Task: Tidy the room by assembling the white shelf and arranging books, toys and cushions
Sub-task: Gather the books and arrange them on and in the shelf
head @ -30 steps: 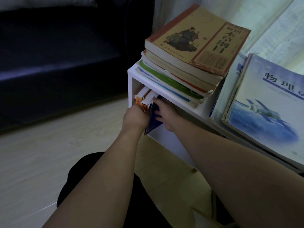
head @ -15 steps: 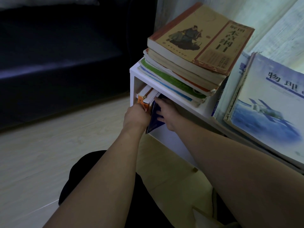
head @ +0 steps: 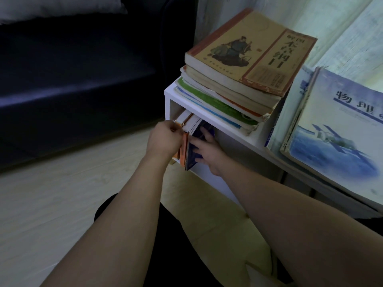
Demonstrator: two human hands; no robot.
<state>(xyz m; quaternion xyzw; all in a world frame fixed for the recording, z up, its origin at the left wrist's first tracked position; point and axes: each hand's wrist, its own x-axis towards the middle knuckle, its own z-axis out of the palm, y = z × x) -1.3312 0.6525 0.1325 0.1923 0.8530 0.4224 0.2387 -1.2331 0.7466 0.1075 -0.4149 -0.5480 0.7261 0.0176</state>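
A low white shelf (head: pixel 232 129) stands against the wall. In its left compartment a few books lean upright: orange-spined books (head: pixel 183 150) and a dark blue book (head: pixel 193 156). My left hand (head: pixel 163 139) grips the orange books at their front edge. The fingers of my right hand (head: pixel 207 150) lie spread on the blue book's cover. A stack of books (head: pixel 244 65) with a tan cover on top lies on the shelf. Blue-and-white textbooks (head: pixel 331 129) lie to its right.
A dark sofa (head: pixel 78 79) with a pale cushion (head: pixel 62 7) stands to the left, close to the shelf. Light wooden floor (head: pixel 51 193) runs in front. My dark-clothed knee (head: pixel 128 204) is below my arms. Pale curtains (head: pixel 342 27) hang behind the shelf.
My head has moved closer to the shelf. My right fingers have spread wider on the blue book. The left hand stays on the orange books.
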